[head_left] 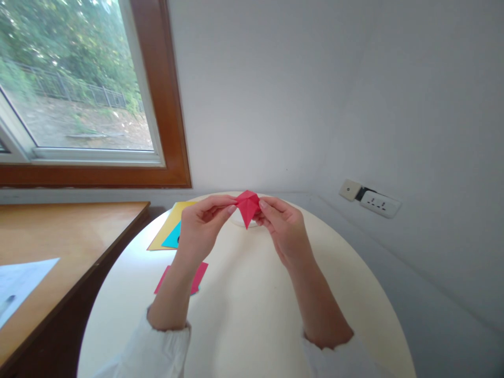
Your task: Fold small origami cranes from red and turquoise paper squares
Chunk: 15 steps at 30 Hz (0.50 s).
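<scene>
Both hands are on one piece, the red folded paper, held up over the far part of the round off-white counter, near center of view. Left hand: thumb and fingers pinched on the paper's left edge. Right hand: thumb and fingers pinched on its right edge, other fingers curled behind and below. Paper has a wide faceted top with visible creases, tapering to one sharp tip that points down in view. Can't tell how many layers.

Behind and below it, a pale round object on the counter, mostly hidden; can't identify it.

Left side of the counter: yellow sheet near the left hand, blue sheet lying on it, with a dark mark partly covered by that hand. Closer in, a red sheet lies flat, crossed in view by the left forearm.

Both arms reach in from the near side, white sleeves ending short of the wrists.

Off to the left, a brown wooden counter with a white printed sheet. Wood-framed window above. Socket plate on the right wall.
</scene>
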Available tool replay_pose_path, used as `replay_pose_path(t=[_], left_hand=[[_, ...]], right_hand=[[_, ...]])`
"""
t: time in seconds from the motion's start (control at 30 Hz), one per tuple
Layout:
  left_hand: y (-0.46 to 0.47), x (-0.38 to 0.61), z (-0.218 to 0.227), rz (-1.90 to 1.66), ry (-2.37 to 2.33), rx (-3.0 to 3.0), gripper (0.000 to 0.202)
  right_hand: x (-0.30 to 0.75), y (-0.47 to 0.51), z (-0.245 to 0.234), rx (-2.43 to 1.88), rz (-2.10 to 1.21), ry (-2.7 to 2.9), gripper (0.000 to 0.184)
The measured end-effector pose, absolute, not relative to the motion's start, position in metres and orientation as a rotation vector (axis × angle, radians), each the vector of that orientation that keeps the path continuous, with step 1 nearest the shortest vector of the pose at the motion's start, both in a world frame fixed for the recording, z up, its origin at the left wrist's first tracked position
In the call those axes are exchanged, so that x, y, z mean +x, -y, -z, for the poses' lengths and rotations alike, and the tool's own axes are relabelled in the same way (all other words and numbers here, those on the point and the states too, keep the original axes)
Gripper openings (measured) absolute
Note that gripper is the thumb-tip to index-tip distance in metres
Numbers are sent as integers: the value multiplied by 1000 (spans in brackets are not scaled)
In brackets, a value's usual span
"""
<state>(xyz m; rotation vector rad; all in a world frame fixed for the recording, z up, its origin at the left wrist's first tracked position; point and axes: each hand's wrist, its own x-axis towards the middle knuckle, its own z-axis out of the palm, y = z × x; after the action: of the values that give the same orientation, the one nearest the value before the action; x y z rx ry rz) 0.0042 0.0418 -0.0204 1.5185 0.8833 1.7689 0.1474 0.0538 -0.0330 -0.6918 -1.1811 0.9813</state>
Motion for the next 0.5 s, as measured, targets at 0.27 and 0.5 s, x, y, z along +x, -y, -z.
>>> replay_pose_path(t=[0.27,0.5], left_hand=[[-45,7,22,-1887,-940,1464,8],[-49,9,25,-1949,-939,1387,10]], right_hand=[[143,-49,32,-783,-671,1305,25],[141,-51,34,-673,-708,1289,24]])
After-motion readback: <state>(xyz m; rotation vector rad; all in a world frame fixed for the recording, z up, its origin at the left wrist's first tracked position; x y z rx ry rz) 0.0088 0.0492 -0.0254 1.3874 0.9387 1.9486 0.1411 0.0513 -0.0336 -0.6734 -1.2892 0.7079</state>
